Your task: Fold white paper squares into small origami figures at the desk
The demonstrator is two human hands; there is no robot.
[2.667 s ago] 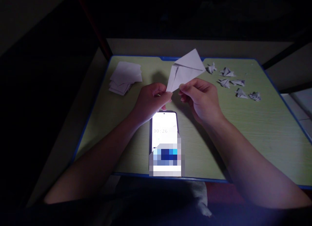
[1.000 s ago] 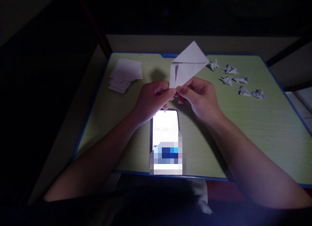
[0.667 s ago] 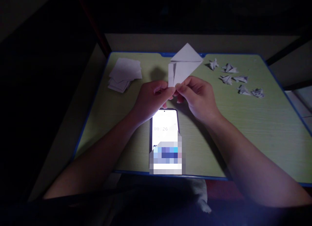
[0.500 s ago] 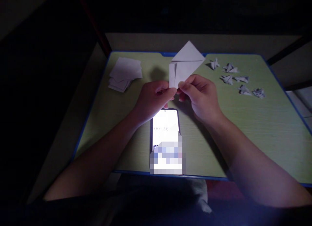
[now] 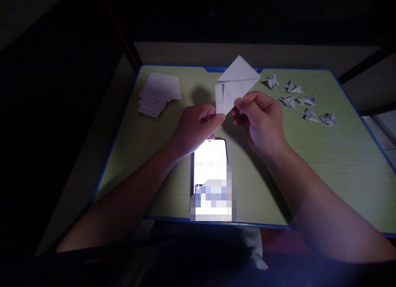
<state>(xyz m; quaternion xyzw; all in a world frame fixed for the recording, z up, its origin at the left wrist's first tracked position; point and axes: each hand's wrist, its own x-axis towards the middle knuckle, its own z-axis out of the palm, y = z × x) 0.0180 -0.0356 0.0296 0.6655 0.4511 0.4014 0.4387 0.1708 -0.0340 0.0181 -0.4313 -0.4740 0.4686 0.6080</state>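
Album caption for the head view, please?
Left hand and right hand hold folded white paper over a blue-edged green table.

Folded white paper [image 5: 239, 87]: pointed at top and right, dark fold line across, narrow flap at left; held above the tabletop [image 5: 334, 163], tip overlapping its far edge, pinched by left hand [image 5: 198, 125] below, right hand [image 5: 264, 122] at lower right

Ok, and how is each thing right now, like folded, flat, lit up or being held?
Held paper: partly folded, raised above the table
Left hand: closed, pinching the paper's bottom end
Right hand: closed, pinching the paper's lower right edge
Phone: lying down, screen lit, lower part blurred out
Paper stack: lying flat, untidy
Six small paper pieces: folded, lying loose
Table: dimly lit
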